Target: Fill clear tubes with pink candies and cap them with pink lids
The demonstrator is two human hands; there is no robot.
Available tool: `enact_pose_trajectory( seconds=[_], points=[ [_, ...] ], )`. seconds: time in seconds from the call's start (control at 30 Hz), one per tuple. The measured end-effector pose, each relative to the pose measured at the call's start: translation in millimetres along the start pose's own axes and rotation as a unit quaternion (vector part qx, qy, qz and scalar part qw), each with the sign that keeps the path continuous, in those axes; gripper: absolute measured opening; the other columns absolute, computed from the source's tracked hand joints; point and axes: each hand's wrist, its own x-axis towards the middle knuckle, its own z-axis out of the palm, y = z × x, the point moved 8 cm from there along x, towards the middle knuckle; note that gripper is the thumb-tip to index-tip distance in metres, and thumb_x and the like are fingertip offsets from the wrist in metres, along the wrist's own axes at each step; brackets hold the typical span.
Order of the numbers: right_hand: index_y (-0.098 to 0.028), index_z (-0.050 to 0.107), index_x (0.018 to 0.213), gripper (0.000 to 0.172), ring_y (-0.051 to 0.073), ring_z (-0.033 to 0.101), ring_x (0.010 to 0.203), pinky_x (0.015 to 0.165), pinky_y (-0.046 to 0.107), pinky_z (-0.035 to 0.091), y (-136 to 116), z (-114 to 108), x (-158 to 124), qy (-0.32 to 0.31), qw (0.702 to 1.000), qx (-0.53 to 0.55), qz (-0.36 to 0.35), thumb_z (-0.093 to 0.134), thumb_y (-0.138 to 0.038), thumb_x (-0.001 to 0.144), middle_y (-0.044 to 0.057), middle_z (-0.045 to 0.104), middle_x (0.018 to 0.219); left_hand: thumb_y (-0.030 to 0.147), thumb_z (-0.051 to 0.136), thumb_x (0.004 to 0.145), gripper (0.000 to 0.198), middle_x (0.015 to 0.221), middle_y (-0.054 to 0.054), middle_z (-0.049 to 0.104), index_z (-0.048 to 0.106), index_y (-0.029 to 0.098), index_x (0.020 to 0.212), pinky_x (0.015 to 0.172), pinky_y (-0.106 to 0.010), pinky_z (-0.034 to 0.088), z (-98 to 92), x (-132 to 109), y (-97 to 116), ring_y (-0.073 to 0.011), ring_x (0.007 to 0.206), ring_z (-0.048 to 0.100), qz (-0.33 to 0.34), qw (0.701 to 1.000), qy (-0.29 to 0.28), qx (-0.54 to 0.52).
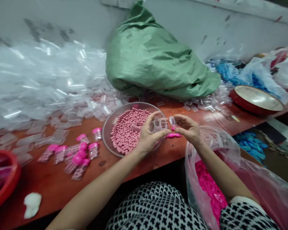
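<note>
My left hand [150, 134] is closed around a few small clear plastic vials [159, 123], their open mouths facing me. My right hand [188, 129] pinches another clear vial [172, 120] just to the right of them. Both hands hover over the right rim of a clear bowl [108, 126] filled with pink beads [128, 129]. A couple of pink caps [174, 135] lie on the red-brown table [50, 182] right under my hands. Filled vials with pink caps [73, 155] lie in a loose group to the left of the bowl.
A heap of empty clear vials [38, 80] covers the back left. A green sack [153, 57] sits behind the bowl. A clear bag of pink caps [207, 188] rests at my right. A red basin [4, 182], a white wad [32, 203] and a red-rimmed dish [255, 100] are nearby.
</note>
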Motion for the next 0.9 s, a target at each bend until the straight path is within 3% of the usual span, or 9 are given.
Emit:
enact_pose_trajectory(
  seconds=[0.1, 0.2, 0.3, 0.43, 0.53, 0.73, 0.9],
  points=[
    [-0.028, 0.072, 0.118, 0.04, 0.024, 0.073, 0.106, 0.096, 0.043, 0.059, -12.1, 23.8, 3.6, -0.027, 0.996, -0.078, -0.034, 0.079, -0.04, 0.08, 0.007, 0.075, 0.119, 0.032, 0.091, 0.064, 0.068, 0.105, -0.005, 0.072, 0.057, 0.025, 0.121, 0.093, -0.042, 0.058, -19.9, -6.0, 8.7, -0.0237, 0.099, 0.072, 0.04, 0.999, 0.034, 0.015],
    [-0.027, 0.074, 0.116, 0.033, 0.025, 0.071, 0.111, 0.099, 0.044, 0.057, -27.7, 41.0, 12.8, -0.084, 0.964, -0.233, -0.098, 0.072, -0.027, 0.083, 0.008, 0.074, 0.122, 0.036, 0.09, 0.067, 0.068, 0.112, -0.006, 0.071, 0.057, 0.026, 0.126, 0.098, -0.042, 0.055, -45.0, -10.3, 21.2, -0.0245, 0.106, 0.07, 0.094, 0.989, 0.063, 0.094],
    [-0.028, 0.074, 0.115, 0.037, 0.024, 0.069, 0.114, 0.101, 0.043, 0.057, -38.7, 65.6, 19.3, -0.18, 0.93, -0.29, -0.133, 0.069, -0.018, 0.079, 0.007, 0.073, 0.123, 0.037, 0.092, 0.064, 0.068, 0.116, -0.007, 0.071, 0.061, 0.025, 0.124, 0.1, -0.04, 0.053, -53.6, -12.1, 22.9, -0.0251, 0.107, 0.069, 0.114, 0.975, 0.018, 0.188],
    [-0.026, 0.068, 0.121, 0.044, 0.018, 0.072, 0.091, 0.079, 0.032, 0.062, -35.7, 83.2, 28.0, -0.208, 0.958, -0.191, -0.053, 0.077, -0.024, 0.078, 0.007, 0.072, 0.117, 0.042, 0.09, 0.066, 0.069, 0.11, -0.007, 0.073, 0.061, 0.024, 0.125, 0.096, -0.038, 0.056, -60.6, -12.9, 11.9, -0.0244, 0.103, 0.071, 0.085, 0.982, -0.011, 0.167],
    [-0.024, 0.069, 0.112, 0.042, 0.014, 0.069, 0.077, 0.068, 0.027, 0.06, -24.6, 91.6, 31.0, -0.217, 0.973, -0.076, 0.025, 0.085, -0.034, 0.075, 0.004, 0.072, 0.102, 0.046, 0.09, 0.065, 0.073, 0.107, -0.007, 0.073, 0.059, 0.022, 0.127, 0.092, -0.037, 0.058, -66.9, -12.4, 10.0, -0.0228, 0.097, 0.072, 0.077, 0.987, -0.007, 0.142],
    [-0.022, 0.071, 0.086, 0.033, 0.018, 0.065, 0.086, 0.077, 0.032, 0.056, -26.6, 106.1, 46.8, -0.229, 0.97, -0.081, -0.024, 0.086, -0.048, 0.072, 0.005, 0.068, 0.094, 0.053, 0.088, 0.067, 0.079, 0.114, -0.009, 0.071, 0.056, 0.022, 0.133, 0.093, -0.039, 0.059, -78.8, -12.5, 18.1, -0.0243, 0.102, 0.072, 0.11, 0.985, -0.001, 0.136],
    [-0.023, 0.063, 0.083, 0.047, 0.023, 0.063, 0.106, 0.097, 0.041, 0.052, -20.1, 124.4, 53.4, -0.262, 0.964, -0.05, -0.008, 0.091, -0.053, 0.061, 0.005, 0.066, 0.103, 0.053, 0.089, 0.066, 0.083, 0.138, -0.012, 0.063, 0.056, 0.025, 0.137, 0.113, -0.048, 0.046, -86.6, -19.5, 28.4, -0.0303, 0.129, 0.06, 0.154, 0.977, -0.008, 0.146]
  ],
)
